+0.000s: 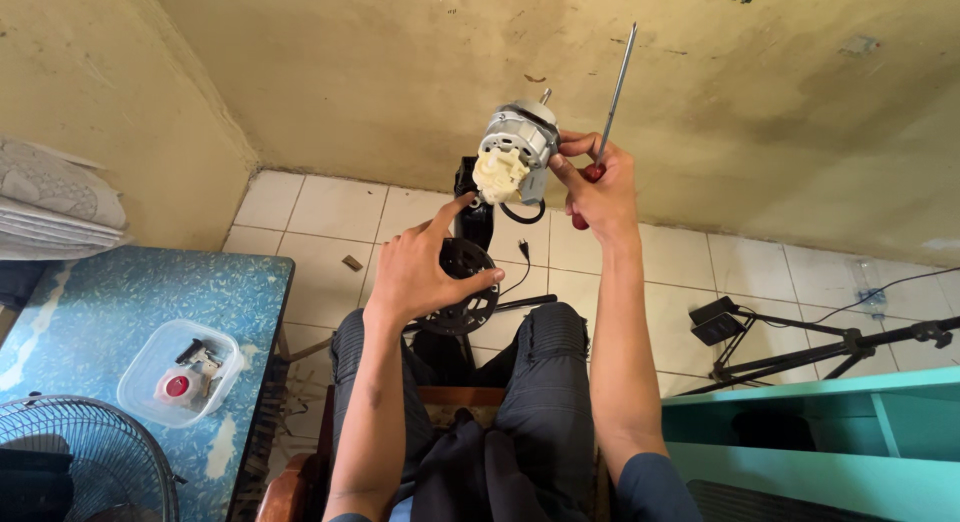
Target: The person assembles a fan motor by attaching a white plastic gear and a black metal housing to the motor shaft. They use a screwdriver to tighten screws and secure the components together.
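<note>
Item one: a small grey metal electric motor point(520, 142) with a cream plastic gear housing on its near face and a short steel shaft at the far end. We hold it raised in front of the yellow wall point(400, 72), above our knees. Our right hand point(598, 187) has its grip closed on the motor's side; the same hand also clasps a long screwdriver with a red handle point(610, 112), its thin shaft pointing up.

Item two: a round black plastic slotted disc point(462, 287), sitting on a black stand between our legs. Our left hand point(420, 272) rests on the disc, grip loose, forefinger stretched towards the motor, thumb on the rim.

Item three: a clear plastic tub point(180, 372) on the blue patterned table point(120, 302) to our left. It contains a red-and-white round part and small dark pieces, too small to tell apart. A wire fan guard point(80, 457) lies just beside the tub.
</note>
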